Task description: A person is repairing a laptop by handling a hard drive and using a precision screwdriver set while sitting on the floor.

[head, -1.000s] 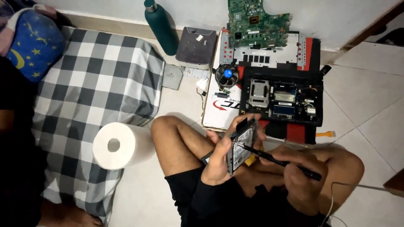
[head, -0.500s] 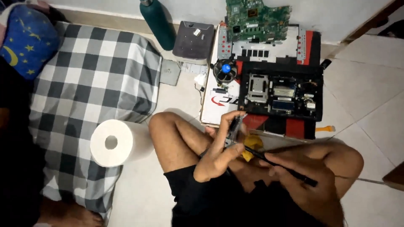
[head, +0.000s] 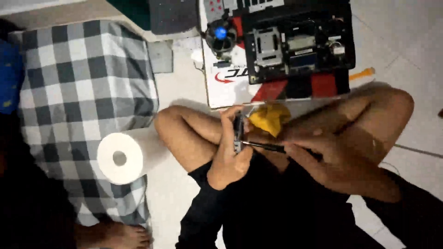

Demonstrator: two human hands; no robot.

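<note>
L hand [head: 229, 154] grips small flat part [head: 238, 133] edge-on, over lap. R hand [head: 308, 146] pinches thin dark tool [head: 265, 146], tip at part. Yellow cloth [head: 270, 117] just behind; opened laptop [head: 297, 44] beyond.

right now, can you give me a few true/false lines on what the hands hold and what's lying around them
1. The left hand holds a small flat part on edge. True.
2. The right hand holds a thin dark tool with its tip at that part. True.
3. The roll of white paper stands on the opened laptop. False: it rests on the checked cushion, left of the knee.
4. The opened laptop lies on the floor ahead of the knees, its insides showing. True.
5. The small fan with a blue centre is held in the right hand. False: it lies beside the laptop's left edge.
6. The yellow cloth covers the cushion. False: it sits by the hands, behind the part.
</note>
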